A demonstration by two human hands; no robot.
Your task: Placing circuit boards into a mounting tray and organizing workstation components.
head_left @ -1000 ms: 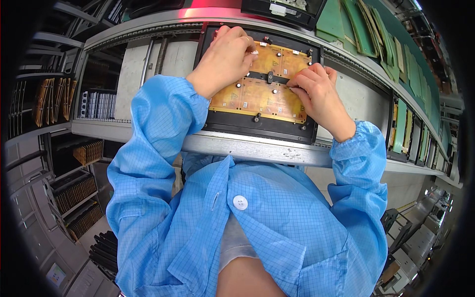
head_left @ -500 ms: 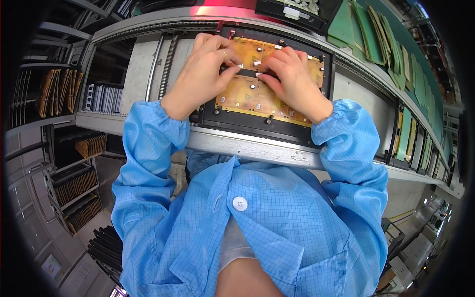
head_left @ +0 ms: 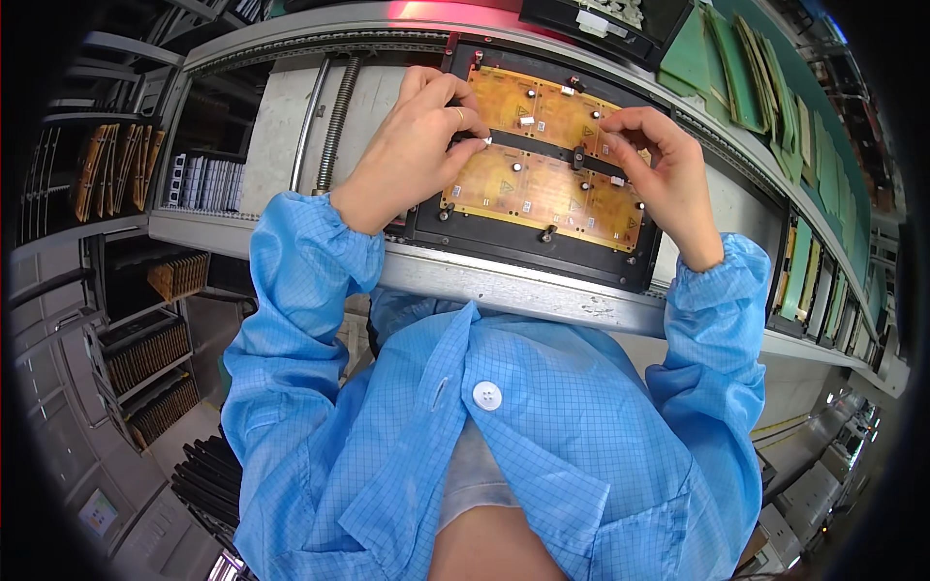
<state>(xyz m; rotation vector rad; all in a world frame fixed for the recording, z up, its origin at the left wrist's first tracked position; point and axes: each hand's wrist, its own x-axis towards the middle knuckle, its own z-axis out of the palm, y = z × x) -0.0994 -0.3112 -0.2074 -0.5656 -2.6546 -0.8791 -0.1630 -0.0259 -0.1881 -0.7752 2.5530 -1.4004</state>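
Observation:
Yellow-brown circuit boards (head_left: 572, 186) sit in two rows in a black frame (head_left: 484, 236), with a dark bar between the rows. My left hand (head_left: 412, 140) is closed at the fingertips, pinching a small white connector (head_left: 487, 141) above the left part of the frame. Over the right end of the boards is my right hand (head_left: 668, 160), thumb and forefinger bent towards each other; what is between the tips is too small to make out. A white part (head_left: 617, 181) lies just below that thumb. Another white part (head_left: 527, 121) stands on the upper row.
The frame rests between the metal rails (head_left: 523, 290) of a conveyor. A black bin (head_left: 605, 29) of white parts stands beyond it. Green boards (head_left: 741, 68) are stacked at the far right. Racks of boards (head_left: 145, 363) stand on the left.
My right hand has moved right, from the middle of the boards to their right end. The frame with its boards has shifted slightly right, and my left hand has moved slightly with it, still pinching the connector.

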